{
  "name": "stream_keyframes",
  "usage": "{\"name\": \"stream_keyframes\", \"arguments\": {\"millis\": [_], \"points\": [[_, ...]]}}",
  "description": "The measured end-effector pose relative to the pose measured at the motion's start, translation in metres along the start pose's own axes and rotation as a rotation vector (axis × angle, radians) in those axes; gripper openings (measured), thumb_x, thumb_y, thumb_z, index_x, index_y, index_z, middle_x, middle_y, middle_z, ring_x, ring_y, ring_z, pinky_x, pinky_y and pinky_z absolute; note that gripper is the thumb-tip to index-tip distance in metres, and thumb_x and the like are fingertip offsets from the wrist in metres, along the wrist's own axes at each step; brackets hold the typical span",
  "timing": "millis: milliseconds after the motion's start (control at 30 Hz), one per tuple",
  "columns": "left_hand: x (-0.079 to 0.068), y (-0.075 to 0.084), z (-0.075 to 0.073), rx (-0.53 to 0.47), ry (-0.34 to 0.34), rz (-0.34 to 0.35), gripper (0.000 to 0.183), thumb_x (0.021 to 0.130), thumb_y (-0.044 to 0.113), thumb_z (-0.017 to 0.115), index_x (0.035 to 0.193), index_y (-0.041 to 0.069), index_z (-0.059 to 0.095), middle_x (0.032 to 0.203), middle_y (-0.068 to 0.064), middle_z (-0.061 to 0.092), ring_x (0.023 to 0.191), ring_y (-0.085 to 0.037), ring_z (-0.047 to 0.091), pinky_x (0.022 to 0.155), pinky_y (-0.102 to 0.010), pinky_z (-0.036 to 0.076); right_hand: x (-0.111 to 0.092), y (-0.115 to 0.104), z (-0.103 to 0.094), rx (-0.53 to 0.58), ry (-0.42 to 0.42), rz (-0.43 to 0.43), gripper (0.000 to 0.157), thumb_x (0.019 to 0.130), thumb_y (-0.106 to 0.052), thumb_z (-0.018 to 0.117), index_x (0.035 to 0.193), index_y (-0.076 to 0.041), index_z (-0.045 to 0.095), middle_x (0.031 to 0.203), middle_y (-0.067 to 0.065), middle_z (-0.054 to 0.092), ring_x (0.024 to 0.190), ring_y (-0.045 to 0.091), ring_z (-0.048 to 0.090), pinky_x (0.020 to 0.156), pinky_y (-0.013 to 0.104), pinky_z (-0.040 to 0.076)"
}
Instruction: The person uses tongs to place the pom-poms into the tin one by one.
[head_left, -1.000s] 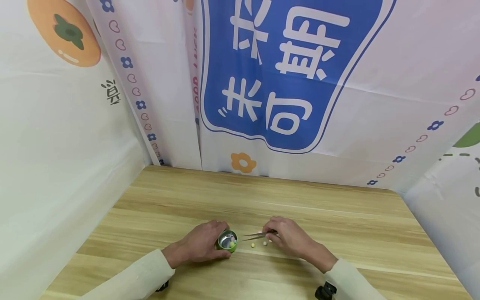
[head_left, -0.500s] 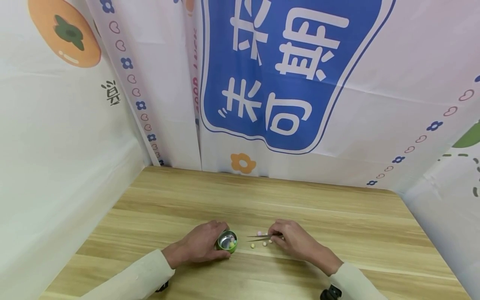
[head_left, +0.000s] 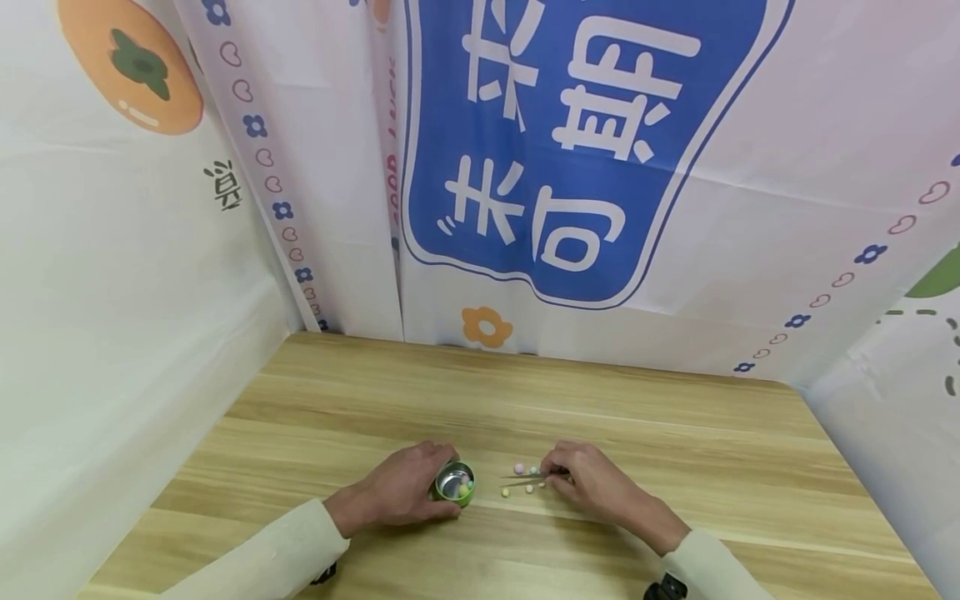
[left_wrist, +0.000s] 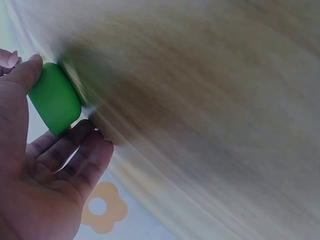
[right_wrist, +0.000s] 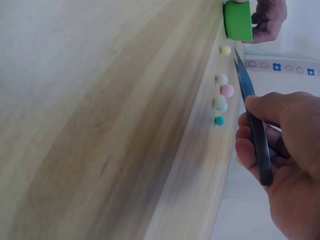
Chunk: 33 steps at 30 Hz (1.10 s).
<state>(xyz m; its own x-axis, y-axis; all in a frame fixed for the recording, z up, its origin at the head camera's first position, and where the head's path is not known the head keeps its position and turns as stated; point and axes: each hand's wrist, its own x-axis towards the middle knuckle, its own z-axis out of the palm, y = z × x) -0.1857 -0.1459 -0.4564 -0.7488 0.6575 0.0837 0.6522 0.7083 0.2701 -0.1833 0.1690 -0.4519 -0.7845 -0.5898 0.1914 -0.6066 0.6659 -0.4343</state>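
On the wooden table my left hand (head_left: 405, 487) holds a small round green tin (left_wrist: 55, 97), thumb on one side and fingers on the other. Its shiny inside, in the head view, has a few pale little balls at the bottom. My right hand (head_left: 588, 479) pinches a pair of dark metal tweezers (right_wrist: 255, 125); their tips point at the tin, stand slightly apart and grip nothing I can see. Beneath and beside the tweezers lie loose small balls: a pink ball (head_left: 519, 469), a yellow ball (head_left: 506, 492), a teal ball (right_wrist: 220, 121) and several whitish ones.
The light wooden table (head_left: 420, 400) spreads around both hands. White printed cloth (head_left: 337, 208) hangs behind it and along both sides, with a large blue panel at the back.
My right hand has drawn the tweezers back to the right, from beside the tin to over the loose balls. The left hand and tin stay put.
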Motion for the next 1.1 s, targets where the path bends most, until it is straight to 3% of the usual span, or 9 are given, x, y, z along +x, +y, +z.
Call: {"name": "stream_keyframes", "arguments": {"millis": [1100], "points": [[0.0003, 0.0003, 0.0009, -0.011, 0.006, 0.001, 0.052, 0.080, 0.051, 0.077, 0.112, 0.017, 0.055, 0.095, 0.005, 0.059, 0.083, -0.005, 0.056, 0.069, -0.024, 0.048, -0.0092, 0.0050, 0.0043, 0.020, -0.044, 0.014, 0.006, 0.090, -0.011, 0.070, 0.096, -0.013, 0.072, 0.093, -0.006, 0.068, 0.085, 0.001, 0.061, 0.073, 0.020, 0.053]]}}
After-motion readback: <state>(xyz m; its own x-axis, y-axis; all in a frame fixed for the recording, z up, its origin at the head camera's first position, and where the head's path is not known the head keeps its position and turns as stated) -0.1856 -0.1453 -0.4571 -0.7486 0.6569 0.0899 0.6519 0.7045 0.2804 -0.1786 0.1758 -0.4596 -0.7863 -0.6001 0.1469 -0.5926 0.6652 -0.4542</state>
